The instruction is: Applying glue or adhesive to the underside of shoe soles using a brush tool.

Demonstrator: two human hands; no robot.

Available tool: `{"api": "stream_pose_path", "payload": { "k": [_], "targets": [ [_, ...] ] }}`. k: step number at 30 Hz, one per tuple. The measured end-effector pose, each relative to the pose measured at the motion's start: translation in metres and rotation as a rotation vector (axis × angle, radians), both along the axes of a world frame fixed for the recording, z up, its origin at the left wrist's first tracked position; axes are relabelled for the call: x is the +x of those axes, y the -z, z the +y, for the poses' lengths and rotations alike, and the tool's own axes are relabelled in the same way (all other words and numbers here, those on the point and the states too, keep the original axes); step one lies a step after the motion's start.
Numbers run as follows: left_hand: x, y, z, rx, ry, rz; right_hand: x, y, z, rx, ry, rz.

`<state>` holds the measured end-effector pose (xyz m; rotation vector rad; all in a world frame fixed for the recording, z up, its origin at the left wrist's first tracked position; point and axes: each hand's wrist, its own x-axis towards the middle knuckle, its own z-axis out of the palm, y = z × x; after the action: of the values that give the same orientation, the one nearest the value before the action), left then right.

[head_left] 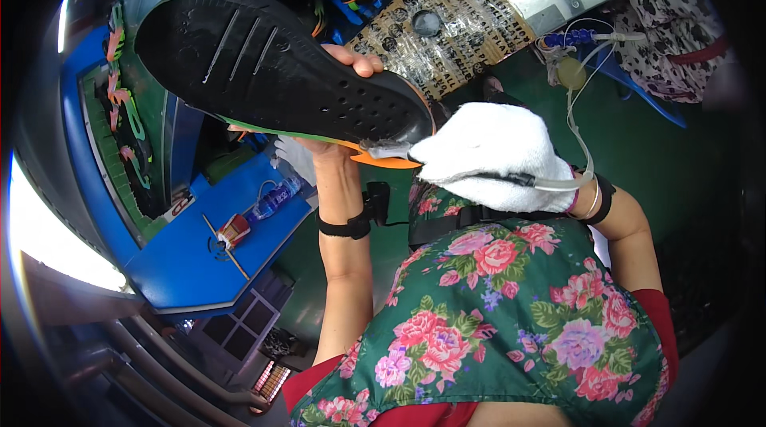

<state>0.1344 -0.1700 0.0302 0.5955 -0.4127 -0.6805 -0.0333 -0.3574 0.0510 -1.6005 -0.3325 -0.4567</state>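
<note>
My bare left hand (357, 61) grips a large black shoe sole (263, 68) with a green and orange rim, holding it raised and tilted. Fingers show over its far edge; the rest of that hand is behind the sole. In a white glove, my right hand (495, 152) is closed around a brush whose handle joins a clear tube (562, 183). The brush's pale, wet-looking bristles (387, 149) meet the near edge of the sole, by its orange end. A glossy wet film shows on parts of the black face.
At the left, a blue table (175, 267) carries a plastic bottle (275, 197) and a red container (234, 231). Colourful soles (128, 112) line a green belt beyond. Ahead stands a tape-wrapped cardboard surface (447, 28); patterned cloth (670, 28) and looping tubes lie to the right.
</note>
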Motion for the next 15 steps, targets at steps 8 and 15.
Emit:
{"api": "stream_pose_path", "payload": {
  "k": [8,15],
  "targets": [
    [0.0033,0.0008,-0.0011,-0.004,0.019,0.022,-0.0032,0.0022,0.0004,-0.097,0.009,-0.092],
    [0.0,-0.005,-0.0051,0.065,0.024,0.016,-0.0062,-0.0027,0.008,-0.116,0.059,-0.076]
  ]
}}
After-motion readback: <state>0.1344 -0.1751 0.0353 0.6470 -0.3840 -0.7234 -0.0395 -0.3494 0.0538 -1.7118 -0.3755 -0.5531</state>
